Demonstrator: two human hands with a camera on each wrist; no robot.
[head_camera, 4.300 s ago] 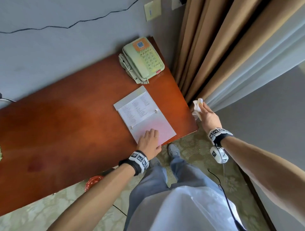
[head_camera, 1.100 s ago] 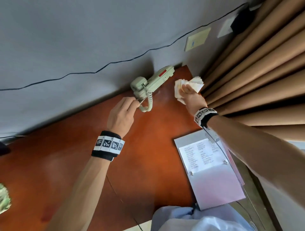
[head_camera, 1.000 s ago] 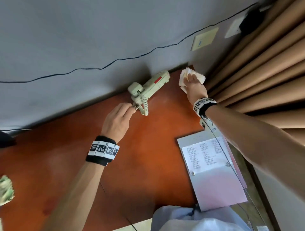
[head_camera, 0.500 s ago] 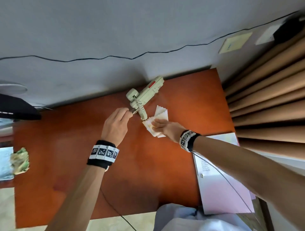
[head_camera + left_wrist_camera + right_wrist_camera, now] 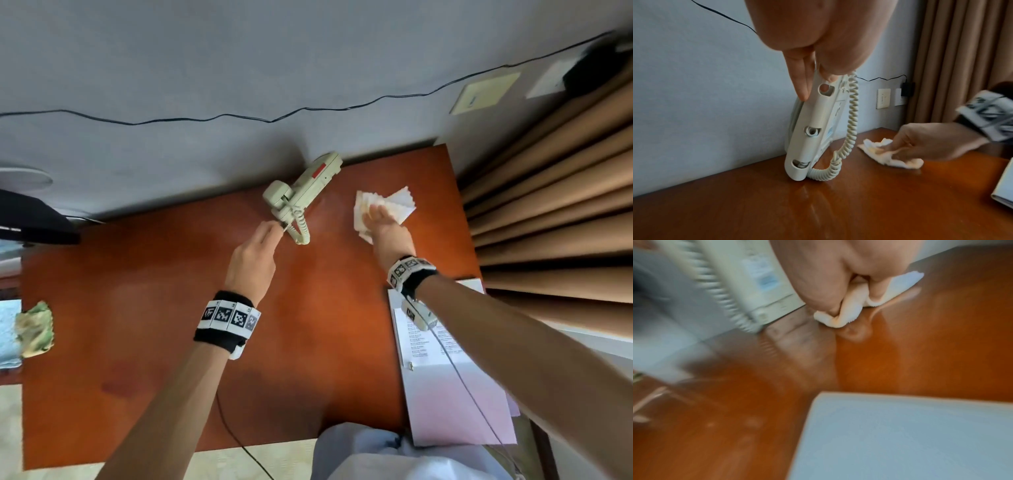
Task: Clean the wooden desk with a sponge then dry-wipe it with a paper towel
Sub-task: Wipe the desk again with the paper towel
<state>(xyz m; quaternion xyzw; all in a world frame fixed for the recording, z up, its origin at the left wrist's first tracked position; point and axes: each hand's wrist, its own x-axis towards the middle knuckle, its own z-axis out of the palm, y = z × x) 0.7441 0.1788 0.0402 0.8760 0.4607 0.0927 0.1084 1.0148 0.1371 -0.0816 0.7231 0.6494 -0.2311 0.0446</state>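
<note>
The reddish wooden desk (image 5: pixel 154 308) stands against a grey wall. My left hand (image 5: pixel 270 229) pinches the top edge of a pale green telephone (image 5: pixel 301 192) and holds it tipped up on its far edge (image 5: pixel 807 129), with its coiled cord (image 5: pixel 851 121) hanging down to the desk. To the right of the phone, my right hand (image 5: pixel 380 219) presses a crumpled white paper towel (image 5: pixel 394 205) onto the desk, thumb and fingers pinching its folds (image 5: pixel 849 305). A green-yellow sponge (image 5: pixel 34 329) lies off the desk's left end.
An open binder (image 5: pixel 445 394) with white and pink pages lies at the desk's right front edge. Brown curtains (image 5: pixel 548 205) hang close to the right end. A black cable (image 5: pixel 205 118) runs along the wall, and a dark object (image 5: pixel 27 219) sits at the far left.
My right hand has slid the paper towel to the right and farther back, away from the phone cord. My left hand still holds the phone tipped up.
</note>
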